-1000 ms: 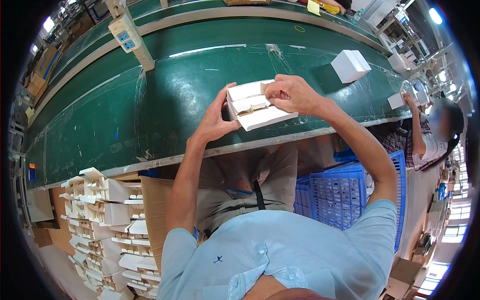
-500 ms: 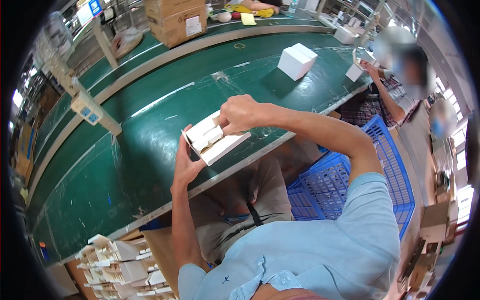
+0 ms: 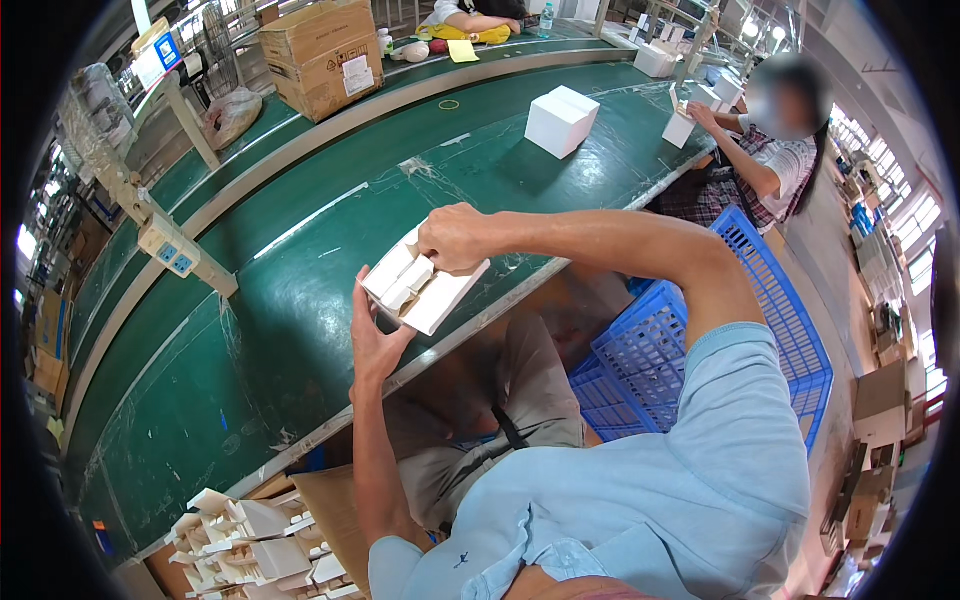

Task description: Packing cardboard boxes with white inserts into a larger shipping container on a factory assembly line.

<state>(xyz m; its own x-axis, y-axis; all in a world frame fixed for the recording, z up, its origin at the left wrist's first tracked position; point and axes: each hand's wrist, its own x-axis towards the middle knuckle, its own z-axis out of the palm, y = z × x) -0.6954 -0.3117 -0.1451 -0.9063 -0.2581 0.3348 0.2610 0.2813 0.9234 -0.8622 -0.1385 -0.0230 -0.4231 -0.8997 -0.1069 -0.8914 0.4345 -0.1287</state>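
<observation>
Open white paperboard carton [image 3: 443,304] over the green worktop [image 3: 275,365] is judged light, stiff but crushable, best held by end walls; left hand [image 3: 374,345] clamps one end, right hand [image 3: 460,236] curls at the other, grip unclear.

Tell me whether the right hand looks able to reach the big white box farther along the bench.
Probably yes: nothing seems to stand between the right hand and the big white box on the green bench, though the hand would first have to leave the open carton.
</observation>
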